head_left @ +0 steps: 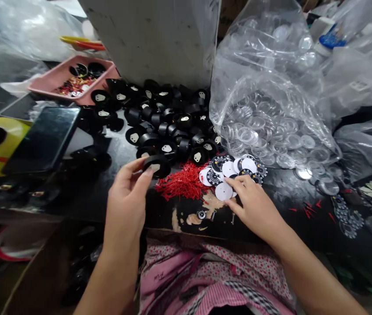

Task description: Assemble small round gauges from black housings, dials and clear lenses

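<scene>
My left hand (128, 197) is closed around a round black casing (157, 166), thumb on top, held above the table's front part. My right hand (250, 203) reaches to a pile of printed dials; its fingertips touch a white disc (223, 191), and whether they pinch it I cannot tell. Some dials (219, 164) lie face up, black with white markings, others show plain white backs. Between the two hands lies a heap of thin red pointers (184, 183). Behind it are many more black casings (168, 148) with pale patches.
A plastic bag (271, 78) spills clear round covers (258, 127) at the right. At the left are a pink tray (112, 72) of small parts and a phone (43, 138) propped at a slant. Small screws (233, 218) lie near the front edge. A grey panel (153, 43) stands behind.
</scene>
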Tool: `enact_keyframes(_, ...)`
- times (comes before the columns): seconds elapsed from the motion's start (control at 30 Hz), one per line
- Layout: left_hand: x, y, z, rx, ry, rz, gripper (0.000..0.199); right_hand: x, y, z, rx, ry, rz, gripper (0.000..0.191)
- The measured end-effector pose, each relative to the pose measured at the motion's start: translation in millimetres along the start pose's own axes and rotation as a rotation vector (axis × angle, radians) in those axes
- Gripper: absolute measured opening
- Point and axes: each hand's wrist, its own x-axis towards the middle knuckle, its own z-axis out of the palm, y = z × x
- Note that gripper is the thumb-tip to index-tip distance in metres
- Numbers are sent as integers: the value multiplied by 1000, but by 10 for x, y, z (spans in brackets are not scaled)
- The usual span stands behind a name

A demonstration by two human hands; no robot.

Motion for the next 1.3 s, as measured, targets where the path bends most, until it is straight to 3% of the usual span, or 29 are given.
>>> enact_keyframes(0.07,-189,57,24,-313,11,-109,17,53,24,28,-4,24,-13,40)
enact_keyframes(0.13,-399,103,63,-485,-50,-313,14,68,28,45,81,58,14,27)
enact_keyframes(0.23,-685,125,163,-591,-171,-669,23,12,-14,40,270,147,87,10)
enact_keyframes(0.33,-861,107,320,-715,-266,-818,35,-85,-121,28,376,197,13,11)
enact_keyframes(0.47,-925,95,481,-752,-220,-814,38,-143,-239,54,553,98,-94,13)
enact_keyframes(0.67,-954,72,455,-792,-282,-780,40,-83,-213,27,556,106,69,21)
enact_keyframes(0.8,-981,52,462,-665,-250,-727,44,-77,-263,-74,646,122,71,9)
enact_keyframes(0.9,-1010,56,485,-604,-300,-659,34,-67,-353,-90,752,131,107,6)
enact_keyframes(1.17,-1050,-57,413,-384,-403,-567,36,-20,-394,-29,710,74,195,10)
enact_keyframes(1.3,-1024,-91,380,-380,-465,-609,36,-11,-362,-86,649,15,139,8)
